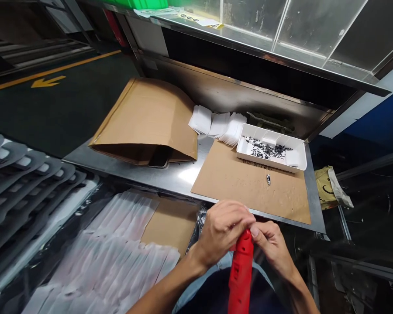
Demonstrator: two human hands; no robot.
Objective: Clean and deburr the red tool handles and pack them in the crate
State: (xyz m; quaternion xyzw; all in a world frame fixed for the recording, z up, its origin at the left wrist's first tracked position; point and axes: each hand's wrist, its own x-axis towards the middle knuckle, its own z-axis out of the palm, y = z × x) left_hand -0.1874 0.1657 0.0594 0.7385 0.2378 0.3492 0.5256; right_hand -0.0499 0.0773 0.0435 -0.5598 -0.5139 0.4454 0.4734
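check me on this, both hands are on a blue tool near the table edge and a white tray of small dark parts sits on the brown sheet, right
Not quite: the tool is red, not blue, as the head view shows. The rest stands: the left hand and right hand both hold it, and the white tray of small dark parts sits on the brown sheet.

A steel tabletop (180,176) carries a folded cardboard box (147,120) at ten o'clock, a brown mat (249,187) at center, and white cards (218,124) at twelve o'clock.

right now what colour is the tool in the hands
Red: the tool, gripped at its tip by the left hand and right hand, shows clearly in the head view.
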